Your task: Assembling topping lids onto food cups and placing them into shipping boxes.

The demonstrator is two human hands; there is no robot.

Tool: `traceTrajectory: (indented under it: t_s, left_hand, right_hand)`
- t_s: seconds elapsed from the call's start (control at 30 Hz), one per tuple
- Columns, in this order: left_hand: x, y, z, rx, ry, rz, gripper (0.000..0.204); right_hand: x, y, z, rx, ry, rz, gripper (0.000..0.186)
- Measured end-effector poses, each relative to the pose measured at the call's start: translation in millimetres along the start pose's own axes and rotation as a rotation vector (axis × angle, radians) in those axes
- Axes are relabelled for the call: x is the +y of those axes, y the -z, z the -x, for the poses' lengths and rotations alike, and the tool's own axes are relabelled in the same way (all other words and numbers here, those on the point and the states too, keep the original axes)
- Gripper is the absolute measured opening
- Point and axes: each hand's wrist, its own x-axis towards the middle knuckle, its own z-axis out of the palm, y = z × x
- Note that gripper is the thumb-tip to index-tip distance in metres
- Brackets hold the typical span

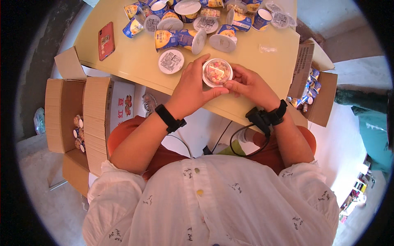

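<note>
A round white-rimmed cup with a clear top showing mixed pale and pink bits point(217, 71) is held between both hands at the near edge of the yellow table point(127, 69). My left hand point(193, 86) wraps round its left side, thumb along the near rim. My right hand point(245, 85) grips its right side with the thumb at the lower rim. Just to the left lies a white lid with a printed label point(170, 60). Beyond the hands, several blue and yellow cups point(186, 40) lie tumbled among more lids.
A red phone point(106, 40) lies at the table's left. Open cardboard boxes stand on the left point(97, 123) and right point(324, 98), both holding cups. Black cables point(238, 145) hang below the table between my legs, near a dark device point(258, 118) by my right wrist.
</note>
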Motion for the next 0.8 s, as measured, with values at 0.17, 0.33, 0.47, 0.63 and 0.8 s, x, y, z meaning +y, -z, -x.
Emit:
traceTrajectory:
  t_s: [0.17, 0.33, 0.47, 0.63, 0.8]
  left_hand:
    - [7.6, 11.4, -7.0, -0.129, 0.061, 0.013, 0.085]
    - [23.7, 21.1, -8.3, -0.126, 0.116, 0.249, 0.083]
    - [28.8, 17.9, -8.3, -0.133, 0.102, 0.395, 0.082]
    - [28.0, 14.9, -4.5, -0.126, 0.100, 0.418, 0.085]
    - [37.9, 22.2, -9.3, -0.152, 0.043, 0.308, 0.087]
  right_hand:
    - [2.1, -1.2, -1.8, -0.035, 0.015, -0.040, 0.051]
    - [-12.7, -5.6, 2.4, 0.033, 0.104, -0.222, 0.049]
    - [-11.0, -4.5, 2.6, 0.044, 0.095, -0.162, 0.052]
    - [-16.9, -2.9, 4.2, 0.061, 0.047, -0.175, 0.047]
    - [-15.3, 0.4, 7.4, 0.053, 0.088, -0.191, 0.047]
